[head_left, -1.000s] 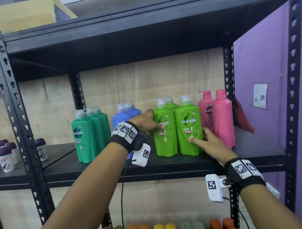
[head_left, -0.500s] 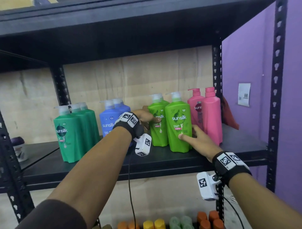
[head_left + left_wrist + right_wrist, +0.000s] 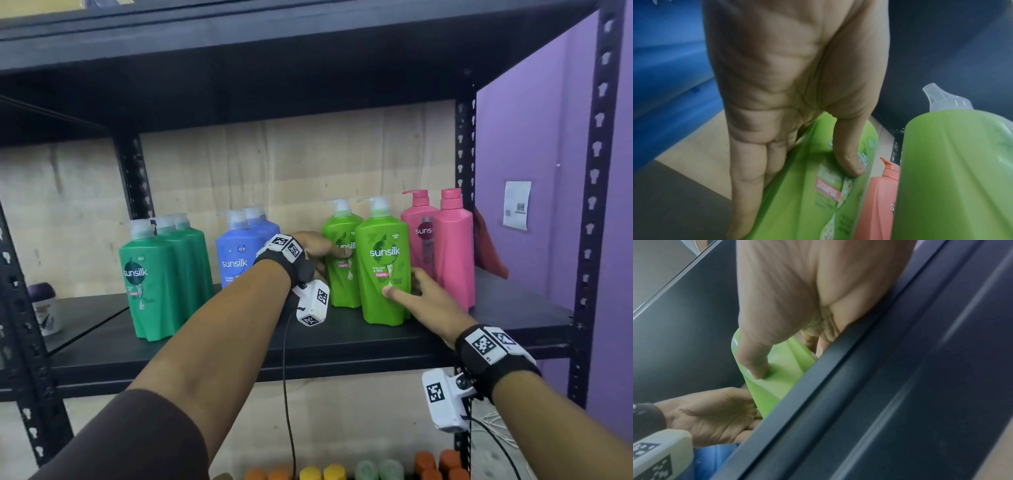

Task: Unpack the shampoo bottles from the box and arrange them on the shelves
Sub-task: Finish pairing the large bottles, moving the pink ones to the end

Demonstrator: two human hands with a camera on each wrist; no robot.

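**Both hands on the light green bottles**

On the black shelf (image 3: 342,346) two light green shampoo bottles stand upright, one behind the other, between the blue bottles (image 3: 239,253) and the pink bottles (image 3: 452,250). The left hand (image 3: 317,248) holds the rear green bottle (image 3: 342,274): its thumb lies across the label and its fingers (image 3: 748,186) go along the bottle's side. The right hand (image 3: 424,301) holds the front green bottle (image 3: 383,270) low on its right side, the thumb pressed on the front label and the other fingers curled behind it. Three dark green bottles (image 3: 150,281) stand further left.
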